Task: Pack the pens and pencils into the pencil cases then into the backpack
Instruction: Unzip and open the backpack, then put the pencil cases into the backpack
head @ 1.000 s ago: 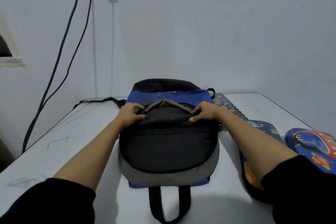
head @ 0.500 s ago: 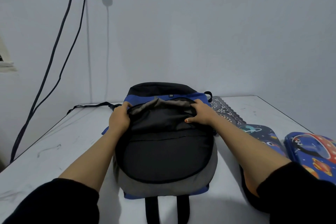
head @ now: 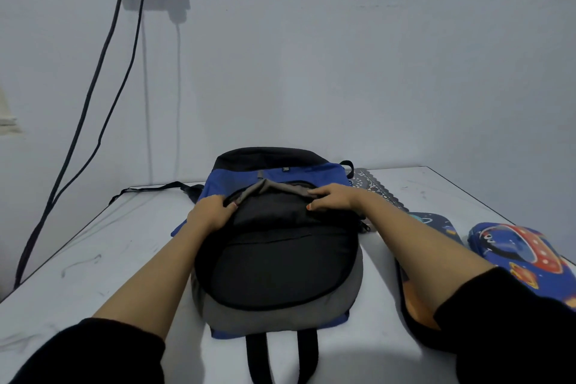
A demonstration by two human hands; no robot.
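Observation:
A blue, black and grey backpack (head: 277, 271) lies flat on the white table (head: 93, 262), top end toward the wall. My left hand (head: 212, 210) grips the left edge of its opening flap, fingers curled over the fabric. My right hand (head: 335, 196) holds the right side of the same flap, thumb under the edge. A dark space-print pencil case (head: 436, 221) lies right of the backpack, mostly behind my right forearm. A blue pencil case with a red rocket (head: 523, 256) sits further right. No pens or pencils show.
A patterned dark case or notebook (head: 371, 187) lies behind the backpack's right corner. A black strap (head: 156, 188) trails left from the backpack. Two black cables (head: 93, 97) hang down the wall at left. The table's right edge runs close to the rocket case.
The flap, pulled wider open half a second ago, now lies lower and flatter. Both hands stayed on its edges; the view shifted slightly.

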